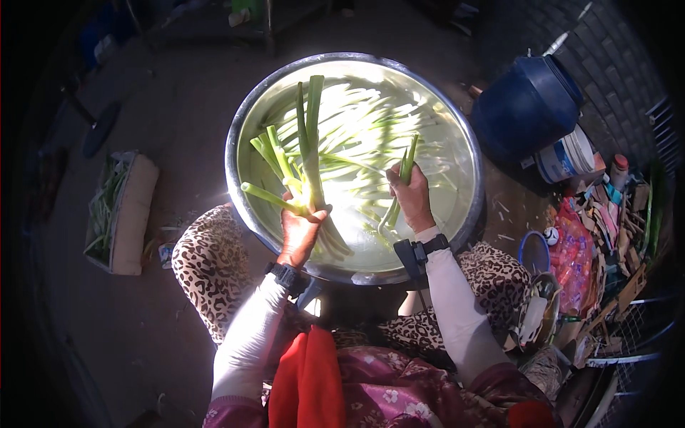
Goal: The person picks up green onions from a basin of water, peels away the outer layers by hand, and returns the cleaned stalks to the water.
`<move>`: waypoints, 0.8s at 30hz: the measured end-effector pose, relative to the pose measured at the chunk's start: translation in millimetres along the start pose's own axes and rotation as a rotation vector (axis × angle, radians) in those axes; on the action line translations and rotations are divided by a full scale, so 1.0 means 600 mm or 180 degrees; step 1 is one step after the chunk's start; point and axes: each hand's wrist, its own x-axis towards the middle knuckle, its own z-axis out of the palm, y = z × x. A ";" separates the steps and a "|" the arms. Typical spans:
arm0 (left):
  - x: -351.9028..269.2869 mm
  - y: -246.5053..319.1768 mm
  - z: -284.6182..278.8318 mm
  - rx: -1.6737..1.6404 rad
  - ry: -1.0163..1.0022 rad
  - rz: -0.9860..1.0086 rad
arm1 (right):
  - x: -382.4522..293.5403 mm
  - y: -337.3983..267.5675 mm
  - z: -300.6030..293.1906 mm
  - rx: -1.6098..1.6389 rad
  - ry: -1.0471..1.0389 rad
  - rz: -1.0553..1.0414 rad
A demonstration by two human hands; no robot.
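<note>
A large round metal basin [466, 224] stands before me, between my knees. Many long green-and-white stalks, which look like scallions [353, 128], lie in water inside it, and strong sunlight washes out their middle. My left hand [301, 227] grips a bunch of thick scallion stalks [311, 166] above the near left part of the basin. Their green ends point up and away, and paler ends hang below the fist. On the right, my right hand [413, 195] is closed around a smaller green stalk bunch [408, 160], also over the basin.
A white box [134, 214] holding green stalks sits on the floor at left. To the right stand a blue plastic barrel [527, 107] and a white bucket [567, 155]. Nearer lie a red bag of bottles [572, 257], wood scraps [623, 230] and a wire-mesh frame [629, 337].
</note>
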 end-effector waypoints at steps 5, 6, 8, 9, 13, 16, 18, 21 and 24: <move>0.001 -0.002 -0.003 0.0158 -0.0087 -0.0102 | 0.016 -0.008 0.002 -0.1187 -0.0053 -0.0538; 0.003 -0.006 -0.002 0.0109 -0.0077 -0.0103 | 0.016 0.010 0.001 -0.1116 -0.0176 -0.0509; 0.005 -0.013 -0.004 0.0072 -0.0050 -0.0106 | 0.014 0.051 0.004 -0.1032 -0.0314 -0.0478; 0.005 -0.014 -0.003 -0.0017 -0.0029 -0.0080 | 0.013 0.076 0.001 -0.1576 -0.0507 -0.0797; 0.006 -0.014 -0.003 0.0076 -0.0006 -0.0018 | 0.001 0.174 -0.002 -0.2603 -0.0746 -0.0989; 0.006 -0.010 -0.002 0.0147 0.0000 -0.0071 | 0.003 0.198 0.003 -0.3162 -0.1045 -0.0456; 0.008 -0.016 -0.015 0.0329 -0.0004 -0.0024 | 0.008 0.198 0.017 -0.3193 -0.1657 0.0231; 0.009 -0.017 -0.017 0.0609 0.0000 0.0059 | -0.006 0.211 0.024 -0.3484 -0.1804 0.0048; 0.010 -0.012 -0.011 0.0901 -0.0021 0.0186 | -0.012 0.233 0.027 -0.3889 -0.1992 0.0443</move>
